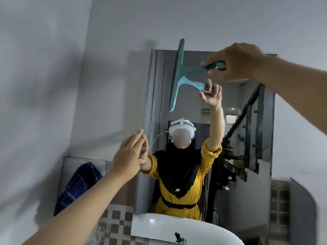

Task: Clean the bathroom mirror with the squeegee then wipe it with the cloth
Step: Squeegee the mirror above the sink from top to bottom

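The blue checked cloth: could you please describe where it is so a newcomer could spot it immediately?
Find the tall wall mirror above the white basin. Left of its lower edge, below the person's open left hand, the dark blue checked cloth hangs bunched against the wall. It is the only patterned fabric there.

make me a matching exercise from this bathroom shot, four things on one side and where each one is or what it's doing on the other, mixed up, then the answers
Things
1. squeegee
2. left hand
3. checked cloth
4. sink

Places or states
A. white, at the bottom below the mirror
B. flat and open at the mirror's left edge
C. teal, held by the right hand, blade near the mirror's top
D. dark blue, lying left of the mirror on the low tiled wall

Pairs: 1-C, 2-B, 3-D, 4-A
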Available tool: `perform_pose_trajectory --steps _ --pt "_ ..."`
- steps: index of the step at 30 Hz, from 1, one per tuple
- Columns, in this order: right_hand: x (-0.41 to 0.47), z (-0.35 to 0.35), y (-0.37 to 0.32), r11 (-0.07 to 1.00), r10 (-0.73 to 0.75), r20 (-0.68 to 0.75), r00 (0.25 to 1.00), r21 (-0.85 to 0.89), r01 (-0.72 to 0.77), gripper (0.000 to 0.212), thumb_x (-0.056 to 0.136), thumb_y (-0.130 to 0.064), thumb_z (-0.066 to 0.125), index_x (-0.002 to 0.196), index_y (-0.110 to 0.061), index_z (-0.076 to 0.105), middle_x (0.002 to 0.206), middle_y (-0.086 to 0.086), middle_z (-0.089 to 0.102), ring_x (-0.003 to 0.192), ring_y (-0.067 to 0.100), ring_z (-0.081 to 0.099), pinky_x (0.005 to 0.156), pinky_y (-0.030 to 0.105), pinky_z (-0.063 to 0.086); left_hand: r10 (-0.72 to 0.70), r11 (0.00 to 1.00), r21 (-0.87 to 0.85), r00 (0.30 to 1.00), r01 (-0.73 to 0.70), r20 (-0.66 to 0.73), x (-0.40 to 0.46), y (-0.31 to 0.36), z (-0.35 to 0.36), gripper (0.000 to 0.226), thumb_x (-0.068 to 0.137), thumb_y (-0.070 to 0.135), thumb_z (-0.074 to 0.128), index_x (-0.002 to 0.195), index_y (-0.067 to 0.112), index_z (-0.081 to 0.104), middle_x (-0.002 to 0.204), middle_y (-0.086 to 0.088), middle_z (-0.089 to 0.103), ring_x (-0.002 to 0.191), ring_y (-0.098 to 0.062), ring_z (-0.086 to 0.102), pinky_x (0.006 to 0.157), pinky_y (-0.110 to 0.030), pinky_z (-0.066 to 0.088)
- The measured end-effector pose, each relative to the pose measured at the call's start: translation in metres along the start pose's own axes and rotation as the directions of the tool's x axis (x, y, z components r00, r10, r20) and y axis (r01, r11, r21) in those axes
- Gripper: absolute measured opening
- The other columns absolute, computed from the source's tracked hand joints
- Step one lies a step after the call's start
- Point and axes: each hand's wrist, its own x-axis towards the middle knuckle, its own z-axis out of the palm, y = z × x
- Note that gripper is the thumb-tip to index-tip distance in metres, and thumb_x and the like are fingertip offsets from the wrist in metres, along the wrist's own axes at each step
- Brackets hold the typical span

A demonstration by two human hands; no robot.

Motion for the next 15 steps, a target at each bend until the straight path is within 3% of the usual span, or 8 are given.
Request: perform_pose_trajectory --steps 4,10,15 --pt "-0.028 -0.001 0.028 0.998 0.057 0.018 0.998 0.004 -0.057 0.035 0.088 -0.041 0.056 0.123 -0.039 0.059 0.062 -0.015 0.046 0.057 0.014 0.046 0.061 0.032 0.041 -0.024 1.0 -0.007 1.0 0.024 0.016 0.0 0.0 0.001 0.068 0.069 0.008 0.074 0.132 0.006 0.047 0.146 -0.011 0.037 0.134 -0.026 0.032 0.11 -0.042 0.029" --pt "-0.063 -0.008 0.054 0.994 0.11 0.012 0.994 0.014 -0.11 0.031 0.089 -0.034 0.059 0.12 -0.035 0.063 0.061 -0.017 0.047 0.063 0.02 0.051 0.057 0.028 0.036 -0.058 0.998 -0.005 0.998 0.058 0.031 0.0 0.006 -0.004 0.066 0.072 0.01 0.072 0.133 0.009 0.046 0.146 -0.01 0.037 0.133 -0.026 0.034 0.106 -0.04 0.031" --pt "-0.093 -0.016 0.079 0.984 0.177 0.023 0.984 -0.017 -0.177 0.028 0.089 -0.035 0.059 0.117 -0.038 0.063 0.065 -0.019 0.047 0.069 0.023 0.054 0.061 0.031 0.043 -0.078 0.997 0.001 0.996 0.078 0.033 -0.001 0.011 -0.006 0.067 0.07 0.005 0.073 0.131 0.007 0.046 0.143 -0.013 0.04 0.129 -0.03 0.039 0.102 -0.042 0.036"
